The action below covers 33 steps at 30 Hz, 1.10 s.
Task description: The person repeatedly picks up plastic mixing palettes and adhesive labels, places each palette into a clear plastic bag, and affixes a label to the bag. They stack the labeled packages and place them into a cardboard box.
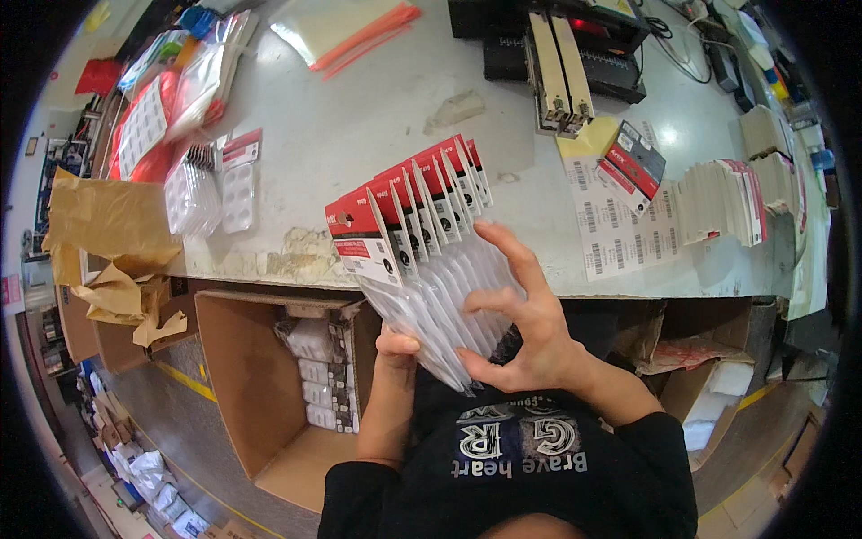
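Note:
A fanned stack of clear plastic packs with red and white header cards is held up in front of me, just off the table's near edge. My left hand is closed round the stack's lower left side, its thumb on the front pack and its other fingers hidden behind. My right hand is at the stack's right side, with bent, spread fingers touching the packs' edges and the thumb at the lower corner. The header cards stand a little apart from one another. What lies inside the clear packs is hard to make out.
Similar round-welled palettes lie at the table's left, by brown paper. Right are barcode label sheets, a loose header card and card stacks. A black machine stands behind. Below, an open carton holds packs.

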### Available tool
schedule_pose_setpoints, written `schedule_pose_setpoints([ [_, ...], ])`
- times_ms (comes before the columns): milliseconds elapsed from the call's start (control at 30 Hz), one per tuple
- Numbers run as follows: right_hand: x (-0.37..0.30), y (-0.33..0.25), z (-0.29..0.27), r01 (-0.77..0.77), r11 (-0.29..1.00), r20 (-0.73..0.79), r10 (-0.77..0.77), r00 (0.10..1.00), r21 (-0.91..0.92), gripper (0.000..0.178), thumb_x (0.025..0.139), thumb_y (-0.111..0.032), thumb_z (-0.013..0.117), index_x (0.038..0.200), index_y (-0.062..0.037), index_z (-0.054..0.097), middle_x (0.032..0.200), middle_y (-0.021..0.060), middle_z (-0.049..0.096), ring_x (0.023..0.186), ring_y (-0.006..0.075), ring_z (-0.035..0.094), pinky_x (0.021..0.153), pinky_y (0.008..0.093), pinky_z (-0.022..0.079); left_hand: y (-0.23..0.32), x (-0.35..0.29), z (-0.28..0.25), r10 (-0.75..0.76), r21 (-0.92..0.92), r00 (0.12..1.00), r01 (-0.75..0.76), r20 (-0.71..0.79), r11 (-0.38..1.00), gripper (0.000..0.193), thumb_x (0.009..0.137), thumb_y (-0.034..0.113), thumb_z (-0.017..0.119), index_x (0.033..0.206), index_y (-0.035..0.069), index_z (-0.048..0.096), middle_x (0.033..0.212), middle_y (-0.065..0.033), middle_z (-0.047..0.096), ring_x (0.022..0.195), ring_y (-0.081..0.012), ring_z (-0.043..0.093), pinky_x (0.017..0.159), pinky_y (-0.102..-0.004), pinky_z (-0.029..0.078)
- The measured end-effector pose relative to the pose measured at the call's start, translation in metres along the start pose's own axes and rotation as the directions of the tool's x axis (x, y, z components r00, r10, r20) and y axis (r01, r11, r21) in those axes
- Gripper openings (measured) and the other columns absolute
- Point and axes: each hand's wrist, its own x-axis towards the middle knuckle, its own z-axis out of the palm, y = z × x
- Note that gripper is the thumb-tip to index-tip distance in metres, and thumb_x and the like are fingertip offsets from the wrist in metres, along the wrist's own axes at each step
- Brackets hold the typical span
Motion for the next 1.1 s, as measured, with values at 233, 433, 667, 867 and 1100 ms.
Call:
schedule_pose_setpoints([
  [233, 0.008, 0.005, 0.006, 0.163, 0.968, 0.234, -0.116, 0.965, -0.192, 0.058, 0.075, -0.019, 0.065, 0.126, -0.0449, 0.053, 0.151, 0.0224, 0.014, 0.127, 0.0595, 0.022, 0.092, 0.0606, 0.031, 0.002, 0.006, -0.005, 0.001, 0.029, 0.998, 0.001, -0.06, 1.0, 0.102, 0.06, 0.052, 0.075, 0.14, 0.006, 0.03, 0.141, -0.0153, 0.037, 0.129, -0.0268, 0.038, 0.106, -0.0435, 0.034],
  [433, 0.055, 0.003, 0.017, 0.373, 0.915, 0.448, -0.271, 0.852, -0.155, 0.05, 0.088, -0.029, 0.052, 0.137, -0.033, 0.043, 0.144, 0.0114, 0.036, 0.124, 0.0501, 0.036, 0.083, 0.0563, 0.04, 0.007, 0.001, -0.018, -0.03, 0.025, 0.964, 0.037, -0.264, 0.999, 0.101, 0.059, 0.048, 0.076, 0.139, 0.005, 0.031, 0.138, -0.0149, 0.039, 0.127, -0.026, 0.039, 0.105, -0.0426, 0.034],
  [667, 0.258, 0.121, 0.07, -0.082, 0.789, 0.235, 0.278, 0.931, -0.608, 0.043, 0.091, -0.022, 0.047, 0.131, -0.0071, 0.042, 0.127, 0.018, 0.053, 0.104, 0.0338, 0.058, 0.087, 0.0475, 0.043, 0.017, -0.009, -0.058, -0.039, -0.027, 0.911, 0.031, -0.411, 0.999, 0.1, 0.058, 0.044, 0.078, 0.137, 0.004, 0.033, 0.136, -0.0146, 0.041, 0.125, -0.0252, 0.041, 0.104, -0.0416, 0.035],
  [867, 0.376, 0.195, 0.082, 0.185, 0.356, 0.232, 0.093, 0.968, -0.916, 0.062, 0.09, -0.034, 0.05, 0.139, 0.0006, 0.031, 0.147, 0.0149, 0.03, 0.136, 0.0289, 0.028, 0.107, 0.0449, 0.026, 0.022, -0.015, -0.081, -0.057, -0.077, 0.862, 0.021, -0.504, 0.997, 0.099, 0.057, 0.041, 0.079, 0.136, 0.003, 0.034, 0.134, -0.0143, 0.043, 0.123, -0.0244, 0.042, 0.103, -0.0408, 0.035],
  [1100, 0.301, 0.165, 0.105, 0.11, 0.426, 0.287, 0.378, 0.88, -0.898, 0.081, 0.092, -0.051, 0.04, 0.139, 0.0112, 0.022, 0.145, 0.0272, 0.026, 0.133, 0.039, 0.03, 0.108, 0.0466, 0.025, 0.028, -0.019, -0.097, -0.049, -0.119, 0.831, -0.021, -0.555, 0.993, 0.098, 0.055, 0.037, 0.08, 0.135, 0.003, 0.035, 0.131, -0.0139, 0.045, 0.121, -0.0236, 0.043, 0.102, -0.0397, 0.036],
])
